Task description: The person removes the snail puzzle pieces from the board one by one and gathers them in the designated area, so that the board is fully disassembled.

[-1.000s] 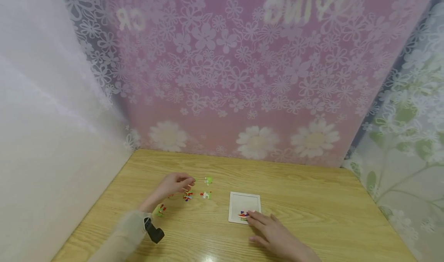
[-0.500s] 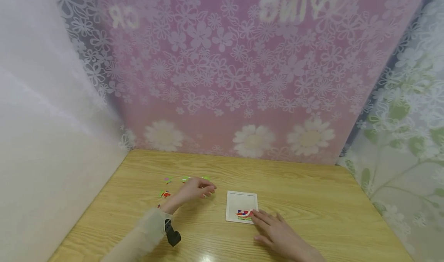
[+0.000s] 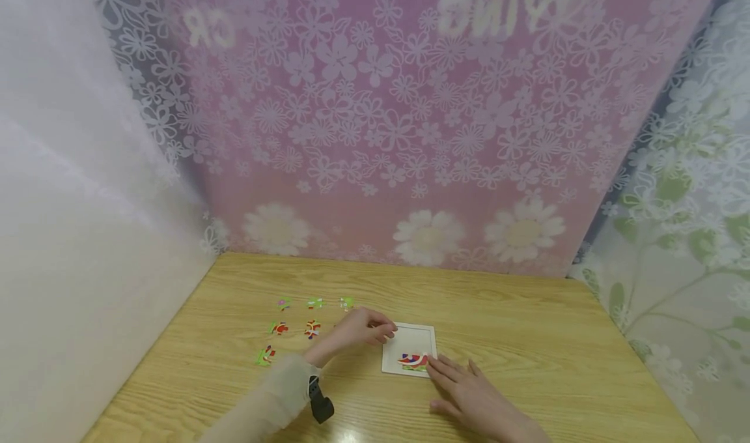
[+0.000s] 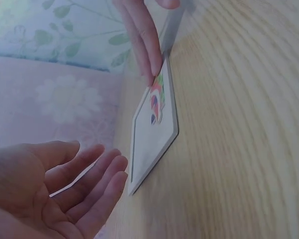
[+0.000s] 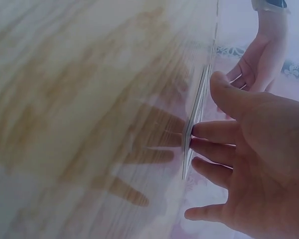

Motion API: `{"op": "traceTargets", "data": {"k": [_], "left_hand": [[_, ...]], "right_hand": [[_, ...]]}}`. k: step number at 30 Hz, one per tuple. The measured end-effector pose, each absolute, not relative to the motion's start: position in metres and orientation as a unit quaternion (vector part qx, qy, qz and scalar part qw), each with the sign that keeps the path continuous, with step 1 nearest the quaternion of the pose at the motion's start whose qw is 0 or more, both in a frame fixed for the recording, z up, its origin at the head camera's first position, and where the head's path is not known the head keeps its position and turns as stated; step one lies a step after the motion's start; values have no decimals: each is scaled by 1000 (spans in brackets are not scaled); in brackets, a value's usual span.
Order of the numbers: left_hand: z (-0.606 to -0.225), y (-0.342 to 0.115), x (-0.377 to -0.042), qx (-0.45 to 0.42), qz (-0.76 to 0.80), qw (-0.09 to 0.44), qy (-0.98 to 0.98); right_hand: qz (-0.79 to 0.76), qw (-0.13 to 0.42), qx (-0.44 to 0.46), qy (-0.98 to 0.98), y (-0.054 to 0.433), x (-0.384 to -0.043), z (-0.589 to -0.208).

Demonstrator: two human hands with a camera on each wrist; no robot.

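Observation:
My left hand (image 3: 364, 329) hovers at the upper left corner of a white puzzle tray (image 3: 408, 337). Its fingers are loosely bent and a little apart in the left wrist view, with no puzzle piece plainly visible in them. A few colourful jigsaw pieces (image 3: 415, 361) in red, purple, white and green lie joined along the tray's lower edge. My right hand (image 3: 471, 394) rests palm down on the table, fingers extended. In the right wrist view, fingertips (image 5: 195, 130) of that hand touch the tray's right edge.
Several loose jigsaw pieces (image 3: 312, 329) lie left of the tray on the wooden table (image 3: 504, 319); the left arm may cover others. Floral cloth (image 3: 404, 137) hangs behind the table. A black wrist strap device (image 3: 320, 400) sits at the left sleeve.
My left hand has moved right, from over the loose pieces to the tray's corner, uncovering pieces in the back row. My right hand stays almost still beside the tray.

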State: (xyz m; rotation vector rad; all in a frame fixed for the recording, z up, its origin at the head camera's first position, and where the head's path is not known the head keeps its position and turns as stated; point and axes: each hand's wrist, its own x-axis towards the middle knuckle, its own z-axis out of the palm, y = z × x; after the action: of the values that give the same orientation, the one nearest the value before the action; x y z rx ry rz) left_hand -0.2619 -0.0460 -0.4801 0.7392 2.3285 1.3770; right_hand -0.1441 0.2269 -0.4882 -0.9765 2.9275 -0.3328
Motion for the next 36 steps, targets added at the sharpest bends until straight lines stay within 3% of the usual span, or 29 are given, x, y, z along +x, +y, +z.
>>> {"op": "traceTargets", "data": {"k": [16,36], "left_hand": [[-484,-17,-254,277,384,197,859],[-479,0,-249,271,349,163,882]], "right_hand": [[-94,13,-315,944,225,-144,-494],[-89,25,-310,946,224,-144,-493]]}}
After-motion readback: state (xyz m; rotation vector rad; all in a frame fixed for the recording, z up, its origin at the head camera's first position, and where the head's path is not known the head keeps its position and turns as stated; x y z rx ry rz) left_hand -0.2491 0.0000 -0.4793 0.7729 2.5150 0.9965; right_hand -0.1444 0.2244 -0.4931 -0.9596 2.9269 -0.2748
